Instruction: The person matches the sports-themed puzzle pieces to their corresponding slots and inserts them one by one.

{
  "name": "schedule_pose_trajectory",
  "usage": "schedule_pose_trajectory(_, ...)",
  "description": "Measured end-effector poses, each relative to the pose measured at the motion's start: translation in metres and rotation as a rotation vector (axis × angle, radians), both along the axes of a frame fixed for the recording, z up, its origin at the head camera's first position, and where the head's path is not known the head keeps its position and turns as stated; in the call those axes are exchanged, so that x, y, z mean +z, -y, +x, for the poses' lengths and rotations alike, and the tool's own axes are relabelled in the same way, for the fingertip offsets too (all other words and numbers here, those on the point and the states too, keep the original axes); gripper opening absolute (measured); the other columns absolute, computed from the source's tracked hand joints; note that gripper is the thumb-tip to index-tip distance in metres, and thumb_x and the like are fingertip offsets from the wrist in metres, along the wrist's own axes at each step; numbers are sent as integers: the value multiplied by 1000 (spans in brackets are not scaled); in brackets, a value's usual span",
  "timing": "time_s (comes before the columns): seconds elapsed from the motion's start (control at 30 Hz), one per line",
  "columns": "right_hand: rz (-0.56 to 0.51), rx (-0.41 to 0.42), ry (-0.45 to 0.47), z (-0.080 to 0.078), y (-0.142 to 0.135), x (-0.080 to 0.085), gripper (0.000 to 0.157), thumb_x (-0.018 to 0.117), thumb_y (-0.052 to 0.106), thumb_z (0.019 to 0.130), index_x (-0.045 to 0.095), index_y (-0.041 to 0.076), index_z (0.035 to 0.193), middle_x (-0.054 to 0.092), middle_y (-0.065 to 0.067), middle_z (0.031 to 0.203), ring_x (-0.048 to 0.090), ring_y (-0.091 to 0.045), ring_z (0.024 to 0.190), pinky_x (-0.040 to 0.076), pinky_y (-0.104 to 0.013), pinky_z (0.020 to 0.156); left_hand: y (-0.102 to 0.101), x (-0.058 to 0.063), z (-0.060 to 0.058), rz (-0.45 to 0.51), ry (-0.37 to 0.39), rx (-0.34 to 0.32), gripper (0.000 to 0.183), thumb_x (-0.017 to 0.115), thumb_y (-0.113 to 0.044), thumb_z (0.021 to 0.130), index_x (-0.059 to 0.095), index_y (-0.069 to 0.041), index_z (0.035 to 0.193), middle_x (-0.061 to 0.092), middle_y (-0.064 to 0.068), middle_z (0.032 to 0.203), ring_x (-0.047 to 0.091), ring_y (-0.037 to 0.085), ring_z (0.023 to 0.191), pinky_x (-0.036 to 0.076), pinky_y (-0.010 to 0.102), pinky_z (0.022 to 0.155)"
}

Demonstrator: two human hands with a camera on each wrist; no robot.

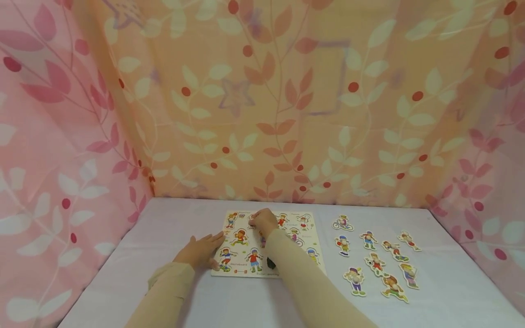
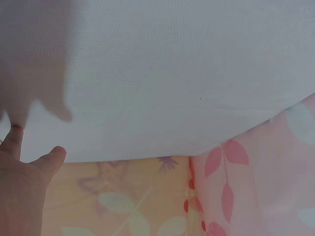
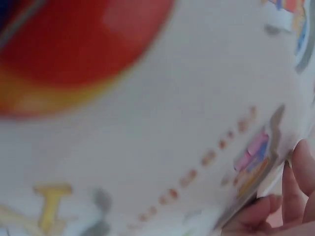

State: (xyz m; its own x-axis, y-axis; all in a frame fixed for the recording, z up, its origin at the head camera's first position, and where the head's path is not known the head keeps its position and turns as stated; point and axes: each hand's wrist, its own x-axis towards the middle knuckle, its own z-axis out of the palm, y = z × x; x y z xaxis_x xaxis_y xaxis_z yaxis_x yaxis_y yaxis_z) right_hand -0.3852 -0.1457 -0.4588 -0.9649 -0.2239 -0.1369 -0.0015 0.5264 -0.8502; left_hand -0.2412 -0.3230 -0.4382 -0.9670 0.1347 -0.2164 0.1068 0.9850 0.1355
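Note:
A flat wooden puzzle board (image 1: 246, 272) with printed sports figures lies on the white-covered table. My left hand (image 1: 201, 250) rests at its left edge, fingers stretched out; in the left wrist view only part of the hand (image 2: 24, 182) shows. Over the board's upper middle, my right hand (image 1: 265, 222) has its fingers curled down and pinches a small puzzle piece (image 1: 251, 222), largely covered by the hand. In the right wrist view, the fingers of the right hand (image 3: 288, 201) meet the board beside a pink and blue figure.
To the right of the board lie several loose knobbed puzzle pieces, including a cyclist (image 1: 342, 222), a baseball player (image 1: 355, 281) and a runner (image 1: 394, 289). Patterned curtains (image 1: 266, 114) enclose the table at the back and both sides.

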Motion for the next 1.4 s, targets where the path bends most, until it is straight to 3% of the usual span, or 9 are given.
schedule_pose_trajectory(0.17, -89, 10, 127, -3, -4, 1, 14, 72, 6, 83, 74, 1, 96, 67, -10, 92, 49, -17, 58, 46, -29, 48, -2, -1, -1, 4, 4, -3, 89, 78, -35, 71, 42, -2, 145, 37, 11, 153, 36, 39, 137, 20, 73, 104)
schedule_pose_trajectory(0.37, -176, 31, 211, -6, -10, -3, 34, 68, 8, 88, 65, 0, 121, 62, -17, 119, 61, -26, 85, 55, -48, 73, -2, 1, -1, 17, 6, 4, 88, 78, -33, 71, 43, -2, 145, 37, 12, 153, 35, 39, 137, 20, 73, 104)
schedule_pose_trajectory(0.53, -244, 45, 161, -6, -12, -3, 38, 64, 10, 91, 59, -4, 126, 56, -21, 127, 57, -36, 111, 55, -48, 82, 1, 1, -3, 7, -13, 9, 87, 78, -33, 70, 44, -3, 144, 39, 11, 152, 37, 38, 137, 21, 72, 104)
schedule_pose_trajectory(0.67, -282, 57, 89, -7, -22, 10, 39, 63, 6, 92, 56, -8, 127, 57, -24, 126, 55, -37, 115, 53, -45, 88, 4, -1, -9, 10, -36, 2, 88, 79, -32, 68, 45, -1, 143, 39, 13, 151, 38, 40, 136, 22, 73, 104)
schedule_pose_trajectory(0.73, -294, 52, 71, -7, -30, 20, 39, 62, 5, 92, 55, -8, 128, 58, -24, 125, 59, -34, 105, 52, -43, 89, 6, -2, -12, 13, -41, -6, 88, 80, -31, 67, 46, 1, 142, 40, 15, 150, 37, 41, 136, 23, 72, 104)
schedule_pose_trajectory(0.9, -301, 21, 54, -12, -56, 38, 37, 59, 6, 94, 55, -6, 128, 57, -25, 127, 57, -39, 109, 48, -50, 94, 10, 0, -17, 9, -28, -26, 87, 80, -30, 69, 45, 6, 140, 40, 20, 149, 32, 42, 138, 24, 69, 106)
schedule_pose_trajectory(0.93, -306, 14, 54, -14, -62, 40, 37, 58, 7, 94, 55, -6, 128, 56, -25, 128, 52, -42, 119, 44, -54, 98, 10, 2, -17, 11, -21, -30, 87, 80, -30, 70, 44, 6, 141, 39, 21, 149, 31, 42, 138, 24, 68, 107)
schedule_pose_trajectory(1.13, -270, 7, 29, -20, -105, 53, 36, 56, 7, 95, 55, -6, 129, 57, -25, 125, 55, -41, 112, 46, -53, 95, 13, 8, -23, 57, 31, -31, 87, 80, -26, 72, 41, 4, 144, 35, 22, 152, 27, 41, 141, 20, 61, 112)
schedule_pose_trajectory(1.4, -197, 2, 0, -26, -162, 71, 40, 55, 10, 97, 51, -5, 134, 57, -26, 128, 59, -38, 109, 54, -32, 78, 17, 6, -27, 193, 80, 37, 100, 83, -32, 71, 31, -1, 151, 21, 20, 158, 18, 43, 143, 14, 63, 112)
